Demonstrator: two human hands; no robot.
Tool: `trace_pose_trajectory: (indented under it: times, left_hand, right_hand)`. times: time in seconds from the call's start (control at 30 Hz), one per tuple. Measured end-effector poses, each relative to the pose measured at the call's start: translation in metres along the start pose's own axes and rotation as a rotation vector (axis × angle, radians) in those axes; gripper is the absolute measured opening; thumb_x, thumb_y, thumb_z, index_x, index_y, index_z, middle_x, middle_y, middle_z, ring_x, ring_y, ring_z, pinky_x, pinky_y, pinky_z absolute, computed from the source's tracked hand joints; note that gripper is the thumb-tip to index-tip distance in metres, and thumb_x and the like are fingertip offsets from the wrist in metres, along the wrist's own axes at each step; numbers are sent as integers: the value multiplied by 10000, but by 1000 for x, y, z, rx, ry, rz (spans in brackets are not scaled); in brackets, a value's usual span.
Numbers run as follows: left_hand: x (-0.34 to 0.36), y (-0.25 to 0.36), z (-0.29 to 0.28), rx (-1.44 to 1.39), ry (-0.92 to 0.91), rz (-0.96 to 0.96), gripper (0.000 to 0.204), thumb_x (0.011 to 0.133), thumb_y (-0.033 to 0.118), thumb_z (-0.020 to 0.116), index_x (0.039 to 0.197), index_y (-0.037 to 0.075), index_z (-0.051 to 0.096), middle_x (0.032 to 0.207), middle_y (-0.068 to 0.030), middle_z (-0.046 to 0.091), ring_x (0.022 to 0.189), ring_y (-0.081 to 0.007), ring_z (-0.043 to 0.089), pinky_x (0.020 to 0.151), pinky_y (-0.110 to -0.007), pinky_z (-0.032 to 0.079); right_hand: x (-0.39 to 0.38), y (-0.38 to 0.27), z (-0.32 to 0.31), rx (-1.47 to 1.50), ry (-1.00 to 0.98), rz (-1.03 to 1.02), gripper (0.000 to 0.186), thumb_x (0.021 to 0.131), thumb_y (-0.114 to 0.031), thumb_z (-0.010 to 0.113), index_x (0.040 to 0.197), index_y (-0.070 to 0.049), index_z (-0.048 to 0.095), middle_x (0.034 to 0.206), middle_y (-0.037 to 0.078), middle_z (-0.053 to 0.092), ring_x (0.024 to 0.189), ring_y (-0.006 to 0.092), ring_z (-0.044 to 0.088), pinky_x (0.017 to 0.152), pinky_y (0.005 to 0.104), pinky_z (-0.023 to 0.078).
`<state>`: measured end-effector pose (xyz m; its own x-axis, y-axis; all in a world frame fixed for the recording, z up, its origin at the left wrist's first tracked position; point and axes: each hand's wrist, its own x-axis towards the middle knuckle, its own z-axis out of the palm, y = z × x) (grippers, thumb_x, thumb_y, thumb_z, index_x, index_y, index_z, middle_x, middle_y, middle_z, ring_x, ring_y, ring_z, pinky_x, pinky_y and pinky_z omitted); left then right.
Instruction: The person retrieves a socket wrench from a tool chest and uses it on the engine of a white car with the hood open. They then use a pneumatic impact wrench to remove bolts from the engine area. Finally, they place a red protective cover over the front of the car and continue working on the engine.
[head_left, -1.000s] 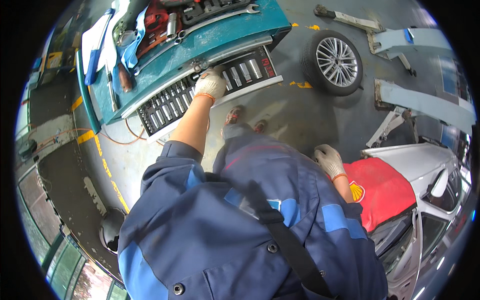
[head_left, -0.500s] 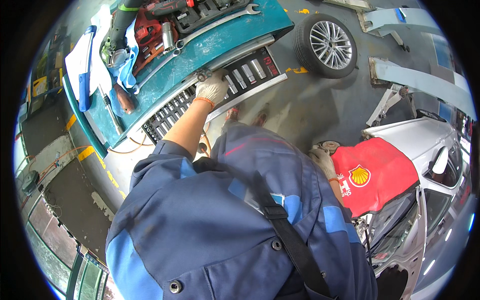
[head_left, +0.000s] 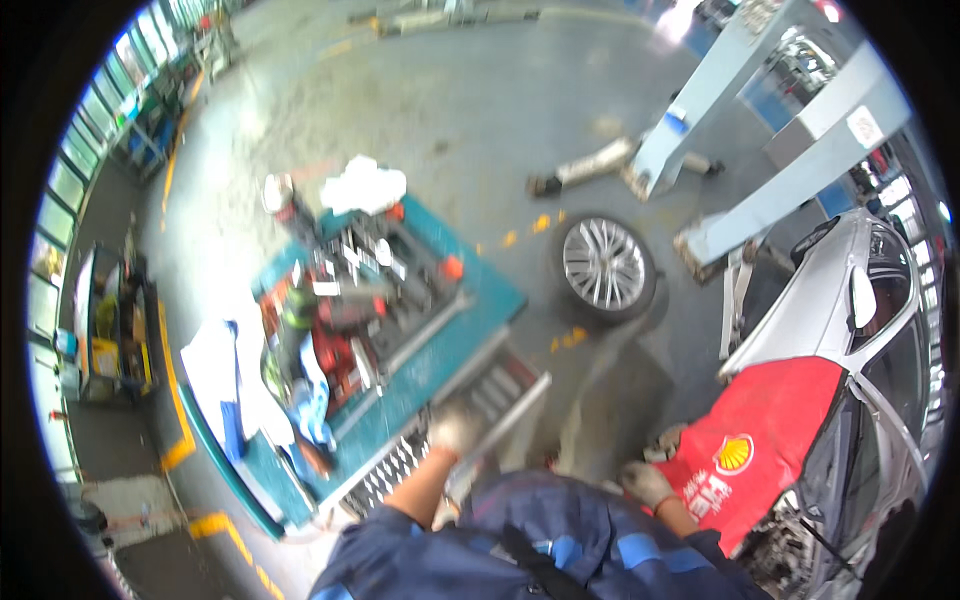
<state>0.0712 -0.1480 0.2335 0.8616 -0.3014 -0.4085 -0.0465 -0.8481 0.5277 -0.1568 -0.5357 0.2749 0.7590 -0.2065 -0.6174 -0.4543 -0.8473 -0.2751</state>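
Note:
My left hand, in a pale work glove, is over the pulled-out drawer of a teal-topped tool cart. Rows of sockets lie in the drawer beside it. Motion smears the fingers, so what they hold, if anything, does not show. My right hand, also gloved, is low at the left edge of a red fender cover draped on a white car. A round metal part shows just beyond this hand; I cannot tell whether they touch. Its fingers are too blurred to read.
Power tools, wrenches and a white cloth crowd the cart top. A wheel with tyre lies on the floor to the right of the cart. Pale lift posts stand beyond it, and the white car is at the right.
The view has tilted up, showing more floor and the whole cart top. Both hands sit lower in the picture. My left hand remains over the drawer, my right beside the red cover.

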Motion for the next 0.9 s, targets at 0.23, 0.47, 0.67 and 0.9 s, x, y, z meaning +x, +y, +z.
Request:
trace_pose_trajectory:
  times: [0.23,0.47,0.67,0.9]
  left_hand:
    - [-5,28,-13,-150,116,50,313,928,320,655,1084,58,727,975,-254,744,945,-459,727,850,-542,571]
    - [-34,177,-41,-922,-399,262,297,1030,192,710,1198,-46,655,1069,-117,728,978,-181,707,868,-339,580]
    - [-84,286,7,-988,-640,413,123,1022,125,677,1034,11,633,936,-52,679,869,-130,637,828,-301,539]
    - [-105,318,67,-416,-740,509,282,1002,175,619,1246,67,707,1214,-78,739,1066,-172,718,960,-339,554]
  right_hand:
    - [-5,-65,-47,144,149,-61,366,908,-336,589,1044,-40,754,1051,240,735,1045,436,697,935,512,543]
    - [-54,-104,-82,864,217,-243,339,991,-244,631,1193,9,729,1016,140,762,964,273,736,871,387,566]
    - [-111,-60,-76,1212,588,-296,264,977,-142,668,1188,11,709,853,37,687,770,125,623,699,311,515]
    - [-201,73,-30,1384,1042,-227,320,946,-85,665,1237,48,667,889,48,669,791,137,636,705,310,526]
